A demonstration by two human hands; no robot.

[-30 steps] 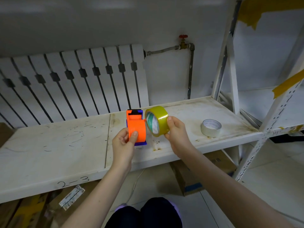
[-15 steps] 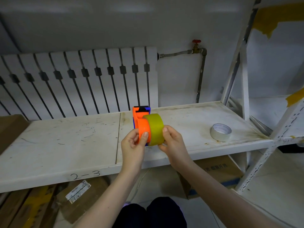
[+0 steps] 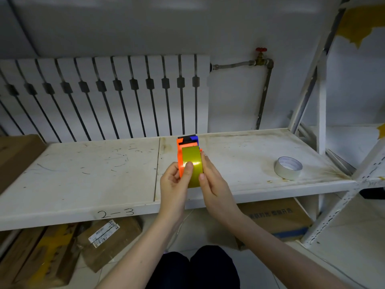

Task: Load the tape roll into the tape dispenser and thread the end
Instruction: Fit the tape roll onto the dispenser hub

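Two hands hold the work just above the shelf (image 3: 116,176) edge: left hand (image 3: 174,184) clamped on the orange tape dispenser (image 3: 179,157), thumb across the yellow tape roll (image 3: 192,163); right hand (image 3: 212,184) pinching the roll's right side. Roll looks light, stiff, with a glossy, likely slippery face; better gripped by its edges. Spare tape (image 3: 288,167) lies far right.

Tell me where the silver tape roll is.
The silver tape roll lies flat on the right end of the shelf, well right of both hands, near the front edge.
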